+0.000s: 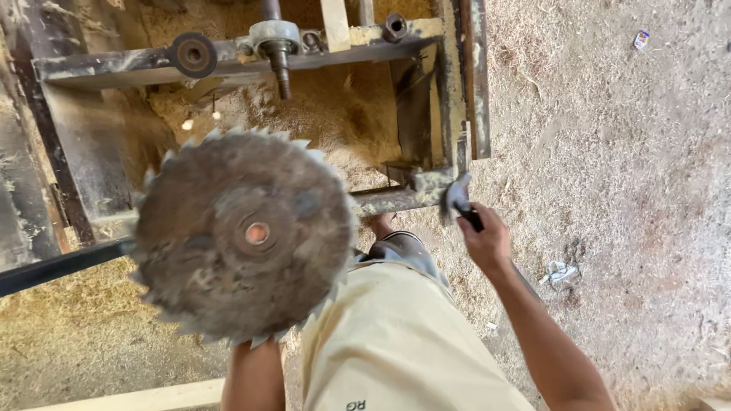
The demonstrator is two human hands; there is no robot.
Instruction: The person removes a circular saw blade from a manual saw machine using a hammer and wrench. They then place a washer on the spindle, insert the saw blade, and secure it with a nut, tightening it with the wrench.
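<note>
A large rusty circular saw blade (244, 234) with jagged teeth is held up close to the camera. My left hand is hidden behind it; only the forearm (253, 377) shows below, so the hand appears to hold the blade. My right hand (487, 242) is closed on the dark handle of a hammer (459, 199), whose metal head is against the corner of the steel saw frame (396, 199). A bare shaft (280, 68) with a bearing sticks out from the frame's far bar.
The open steel frame (228, 59) stands over a heap of sawdust (335, 114). A pulley wheel (192, 54) sits on the far bar. A dark bar (53, 268) runs at the left. Sawdust floor (624, 167) spreads to the right, with litter. A pale plank (137, 397) lies below.
</note>
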